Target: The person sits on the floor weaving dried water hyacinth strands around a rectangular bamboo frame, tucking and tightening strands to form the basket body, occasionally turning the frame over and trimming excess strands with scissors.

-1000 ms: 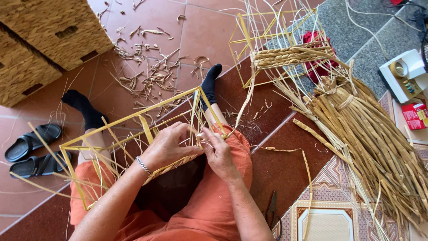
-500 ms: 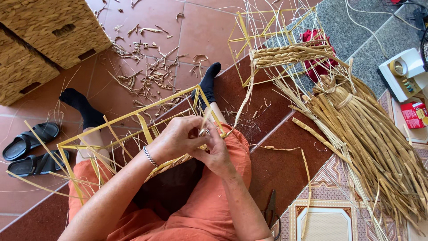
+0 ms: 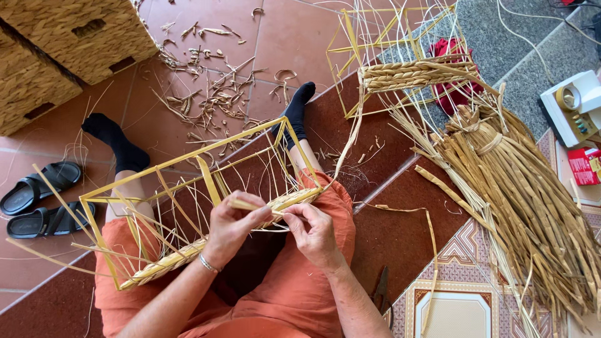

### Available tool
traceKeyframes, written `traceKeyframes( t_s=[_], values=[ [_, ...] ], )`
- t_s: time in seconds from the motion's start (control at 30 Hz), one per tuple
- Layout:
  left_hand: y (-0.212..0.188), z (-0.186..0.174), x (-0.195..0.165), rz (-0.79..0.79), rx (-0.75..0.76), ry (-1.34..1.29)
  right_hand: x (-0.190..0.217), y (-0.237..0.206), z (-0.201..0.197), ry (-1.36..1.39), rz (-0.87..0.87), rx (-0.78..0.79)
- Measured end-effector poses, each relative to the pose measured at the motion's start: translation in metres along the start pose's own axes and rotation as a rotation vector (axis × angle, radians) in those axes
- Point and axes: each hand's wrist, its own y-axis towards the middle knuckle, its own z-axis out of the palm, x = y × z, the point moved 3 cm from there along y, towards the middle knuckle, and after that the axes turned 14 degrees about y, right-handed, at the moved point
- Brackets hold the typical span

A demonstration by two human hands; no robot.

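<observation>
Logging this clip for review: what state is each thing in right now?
Left hand: pinching a straw strand at the frame.
Right hand: gripping the woven edge.
Frame: on the lap, tilted, only its lower edge woven.
Second frame: on the floor, partly woven.
Straw bundle: tied at the top, fanned out.
Sandals: off, side by side.
Baskets: finished, stacked.
Scissors: lying on the floor.

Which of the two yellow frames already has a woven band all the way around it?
The far frame standing on the floor beside the straw bundle. The frame on the lap, held by both hands, has weaving only along its near edge.
</observation>
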Motion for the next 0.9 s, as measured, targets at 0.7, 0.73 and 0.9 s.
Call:
traceKeyframes(
  t_s=[0.7,0.73,0.9],
  values=[
    [-0.018,0.016,0.032,0.595,0.065,1.155,-0.011,0.021,-0.012,-0.219,-0.088,0.242],
    [-0.018,0.019,0.033,0.576,0.078,1.183,-0.013,0.021,-0.011,-0.216,-0.137,0.198],
    [-0.019,0.024,0.028,0.568,0.084,1.211,-0.032,0.017,-0.012,-0.384,-0.204,0.130]
  ],
)
